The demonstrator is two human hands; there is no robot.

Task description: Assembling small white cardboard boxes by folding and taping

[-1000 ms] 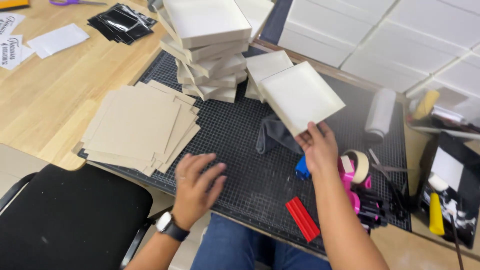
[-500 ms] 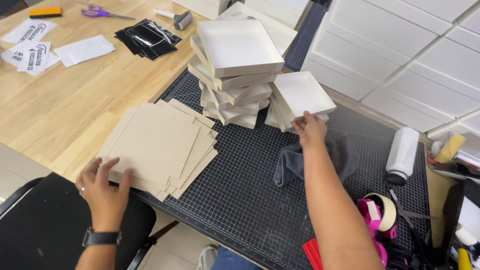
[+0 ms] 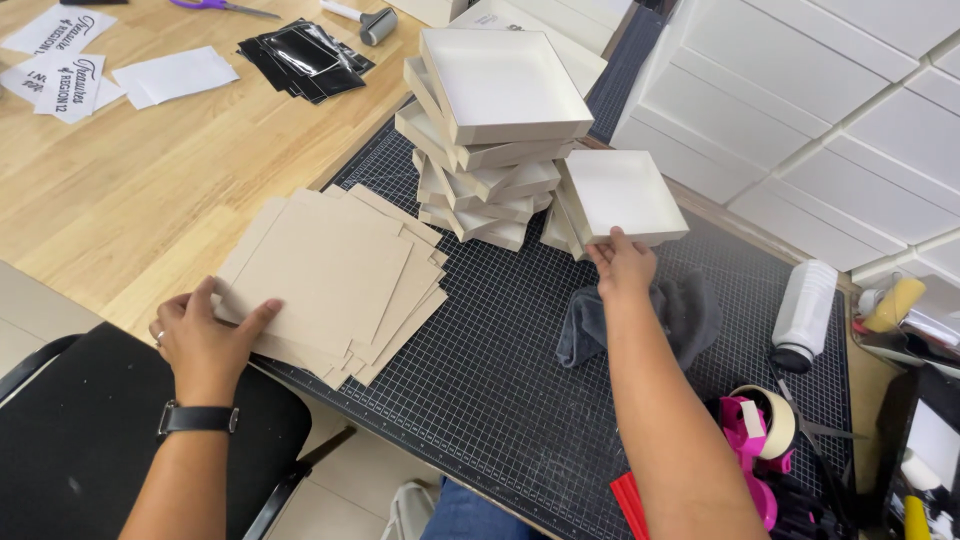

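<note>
— Two hands, two piles. Which sits closer to what?

— Left hand is on the card stack, at the stack's near-left corner, close to the near edge of the surface. Its fingers lie spread and flat over the top sheet, thumb tucked along the stack's left side. The sheets run away from that hand toward the far right, fanned and not squared up.

— And the other?

— Right hand has the near edge of a white tray, fingers pressed together and pinching its rim, thumb side hidden from me. The tray sits open side up on a low pile, just right of the tall tray tower and touching it or very nearly.

— Room to move?

— Near side of the mat, between the two forearms, lies bare. A grey cloth is right under the right wrist. Further right, near the surface's right edge, stand a white roller and a pink tape dispenser. The tower leans and its trays are skewed, so the tight spot is the tray's left side.
</note>
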